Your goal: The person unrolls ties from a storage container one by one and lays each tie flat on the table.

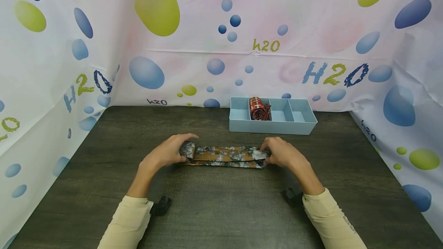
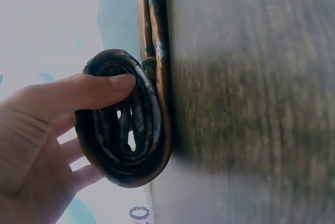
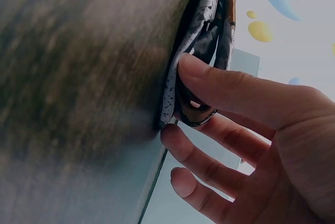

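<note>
A folded strip of camouflage-patterned cloth (image 1: 225, 156) in brown, grey and black lies sideways across the dark table. Its left end is wound into a flattened roll (image 2: 137, 176). My left hand (image 1: 166, 152) grips that roll, the thumb lying over its coiled side in the left wrist view. At the other end, my right hand (image 1: 282, 153) pinches the cloth's folded layers (image 3: 209, 46) between thumb and fingers. In the right wrist view two fingers sit below the fold's end, apart from the thumb. The strip runs fairly straight between both hands.
Behind the cloth, toward the right, stands a light blue divided box (image 1: 273, 126). A rolled red plaid cloth (image 1: 257, 110) sits in one of its compartments. A white sheet with coloured dots (image 1: 214, 83) hangs around the table's back and sides.
</note>
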### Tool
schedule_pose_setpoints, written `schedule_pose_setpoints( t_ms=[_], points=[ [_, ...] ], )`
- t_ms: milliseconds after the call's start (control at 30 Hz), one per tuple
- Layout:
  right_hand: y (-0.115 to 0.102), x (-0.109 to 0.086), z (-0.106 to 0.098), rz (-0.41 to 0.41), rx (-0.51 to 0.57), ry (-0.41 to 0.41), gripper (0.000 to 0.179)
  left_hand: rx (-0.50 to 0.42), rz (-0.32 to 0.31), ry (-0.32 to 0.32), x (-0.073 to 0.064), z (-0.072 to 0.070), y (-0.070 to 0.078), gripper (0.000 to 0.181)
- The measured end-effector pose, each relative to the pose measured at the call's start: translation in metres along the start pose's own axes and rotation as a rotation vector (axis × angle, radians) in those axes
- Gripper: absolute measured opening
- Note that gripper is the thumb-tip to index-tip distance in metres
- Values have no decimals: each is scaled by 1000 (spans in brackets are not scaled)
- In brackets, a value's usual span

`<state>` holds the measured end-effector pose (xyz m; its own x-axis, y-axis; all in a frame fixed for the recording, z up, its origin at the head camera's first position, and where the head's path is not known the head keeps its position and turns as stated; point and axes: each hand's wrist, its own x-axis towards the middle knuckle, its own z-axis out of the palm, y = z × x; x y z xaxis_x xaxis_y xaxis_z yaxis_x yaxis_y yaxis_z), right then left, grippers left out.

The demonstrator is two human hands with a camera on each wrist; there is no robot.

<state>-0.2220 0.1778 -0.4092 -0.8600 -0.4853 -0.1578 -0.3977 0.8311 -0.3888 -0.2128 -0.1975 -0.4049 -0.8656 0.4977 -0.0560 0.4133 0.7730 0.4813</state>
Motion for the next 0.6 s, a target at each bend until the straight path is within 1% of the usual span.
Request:
schedule_pose_setpoints(
  t_ms=[167,333,467,600],
  points=[
    [-1,0,0,7,-3,-4,35,-58,7,12,-4,-6,-5,72],
    [0,0,1,8,-2,1,35,-95,38,35,-14,-15,-17,71],
    [1,0,1,2,-3,8,34,-106,35,66,-22,-20,-28,71],
    [0,0,0,0,0,8,34,-106,18,92,-29,-27,-36,72]
  ],
)
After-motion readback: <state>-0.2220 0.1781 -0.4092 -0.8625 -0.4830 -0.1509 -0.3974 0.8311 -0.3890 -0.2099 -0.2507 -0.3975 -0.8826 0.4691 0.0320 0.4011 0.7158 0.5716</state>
